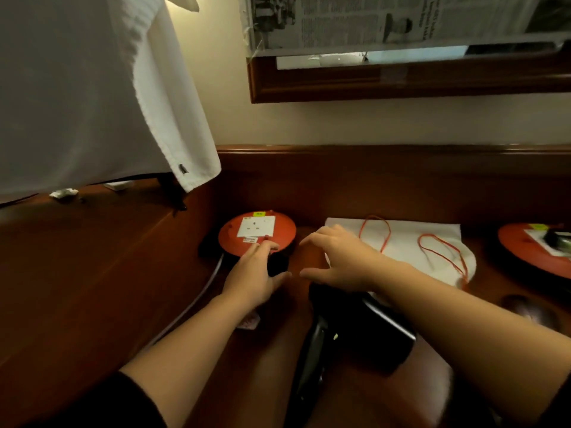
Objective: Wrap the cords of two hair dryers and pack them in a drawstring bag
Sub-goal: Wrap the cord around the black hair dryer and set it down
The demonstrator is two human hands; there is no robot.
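A black hair dryer (349, 332) lies on the wooden desk between my forearms, barrel toward the right, handle toward me. My left hand (253, 273) rests at the near edge of an orange cable reel (256, 233), its fingers around a dark object (278, 264), apparently a plug. My right hand (340, 261) hovers over the dryer's far end, fingers spread, holding nothing. A white drawstring bag (408, 242) with orange cords lies flat behind that hand.
A grey cable (200, 291) runs from the orange reel toward me on the left. A second orange reel (531, 245) sits at the right edge. A white towel (92, 88) hangs at upper left. A wooden back rail and a framed mirror stand behind.
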